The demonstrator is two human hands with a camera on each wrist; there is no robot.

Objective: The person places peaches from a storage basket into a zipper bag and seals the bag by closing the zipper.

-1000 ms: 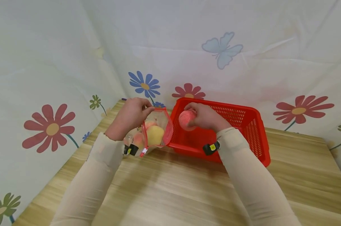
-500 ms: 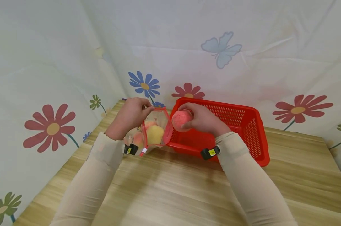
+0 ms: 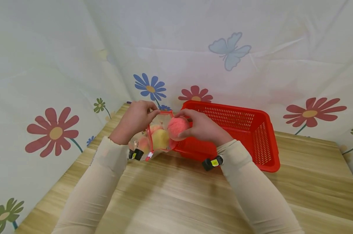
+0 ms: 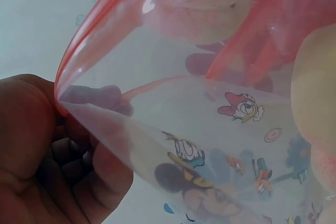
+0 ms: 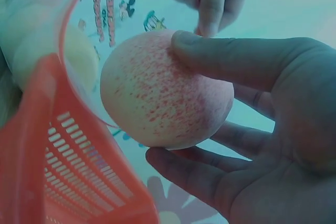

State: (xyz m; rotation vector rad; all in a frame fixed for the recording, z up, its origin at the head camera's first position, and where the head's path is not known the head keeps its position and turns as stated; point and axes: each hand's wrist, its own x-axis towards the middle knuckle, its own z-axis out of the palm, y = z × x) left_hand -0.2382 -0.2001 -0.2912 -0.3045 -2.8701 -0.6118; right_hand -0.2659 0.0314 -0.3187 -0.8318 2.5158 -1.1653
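My left hand [image 3: 136,119] pinches the rim of a clear zip bag [image 4: 210,108] with red edging and cartoon prints, keeping its mouth spread. Inside the bag, a yellowish peach [image 3: 160,139] and other pinkish peaches [image 4: 199,9] show through the film. Between thumb and fingers, my right hand [image 3: 204,125] grips a pink speckled peach [image 5: 165,90]. That peach is at the right side of the bag's mouth, above the near left corner of the basket. In the right wrist view, the bag's red rim [image 5: 65,40] passes just left of the held peach.
A red plastic basket [image 3: 261,139] with slotted walls stands right of the bag on the wooden table [image 3: 170,198]. Its left wall is close against the bag. A white cloth with printed flowers [image 3: 309,113] hangs behind and at the left.
My right hand has carried the peach leftward from over the basket to the bag's mouth. The left hand and the bag have stayed where they were.
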